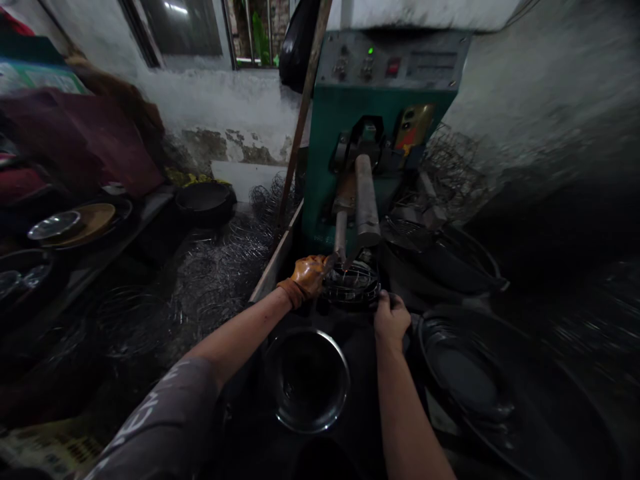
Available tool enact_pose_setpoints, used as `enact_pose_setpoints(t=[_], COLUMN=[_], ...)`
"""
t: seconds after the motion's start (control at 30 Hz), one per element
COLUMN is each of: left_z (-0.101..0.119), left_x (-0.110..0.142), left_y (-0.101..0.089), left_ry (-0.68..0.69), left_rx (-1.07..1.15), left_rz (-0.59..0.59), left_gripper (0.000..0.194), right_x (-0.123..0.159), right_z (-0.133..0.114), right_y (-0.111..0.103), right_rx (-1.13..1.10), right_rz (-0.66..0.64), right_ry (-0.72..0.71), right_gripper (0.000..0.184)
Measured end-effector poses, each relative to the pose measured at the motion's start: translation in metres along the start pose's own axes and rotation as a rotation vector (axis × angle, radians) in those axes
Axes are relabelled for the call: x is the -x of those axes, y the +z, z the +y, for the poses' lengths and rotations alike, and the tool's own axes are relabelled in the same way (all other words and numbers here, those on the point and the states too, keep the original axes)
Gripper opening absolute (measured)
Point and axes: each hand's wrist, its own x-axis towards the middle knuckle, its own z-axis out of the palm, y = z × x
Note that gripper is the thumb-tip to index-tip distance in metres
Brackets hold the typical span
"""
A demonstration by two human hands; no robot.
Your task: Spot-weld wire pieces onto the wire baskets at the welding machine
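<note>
A round wire basket (353,285) sits beneath the electrode arms of a green spot welder (320,160). My right hand (393,319), bare, pinches its right edge between thumb and fingers. In an orange-brown glove, my left hand (309,276) is closed at the basket's upper left, beside the lower electrode (341,237). A narrow dark piece juts from the gloved fingertips toward the electrode tips; its kind is unclear. The thick upper electrode arm (367,200) ends just above the basket. A tiny red glow shows near the tips.
A shiny metal bowl (340,360) lies between my forearms. Heaped wire frames (215,267) fill the left side. Dark wide basins (540,400) stand to the right. A wooden pole (299,127) leans beside the welder, and a phone (415,127) rests on its front.
</note>
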Motion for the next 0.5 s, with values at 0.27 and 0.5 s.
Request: enact_pose_setpoints(t=[0.27, 0.5], left_z=[-0.070, -0.069], left_x=[0.079, 0.068], left_y=[0.055, 0.063], left_ry=[-0.375, -0.326], left_rx=[0.189, 0.281], left_rz=[0.098, 0.179], left_gripper=[0.103, 0.111], right_x=[-0.006, -0.009], right_z=[0.011, 0.003], right_y=[-0.010, 0.003], right_rx=[-0.128, -0.197], right_rz=[0.022, -0.019], right_ry=[0.139, 0.248], right_gripper=[0.051, 0.048])
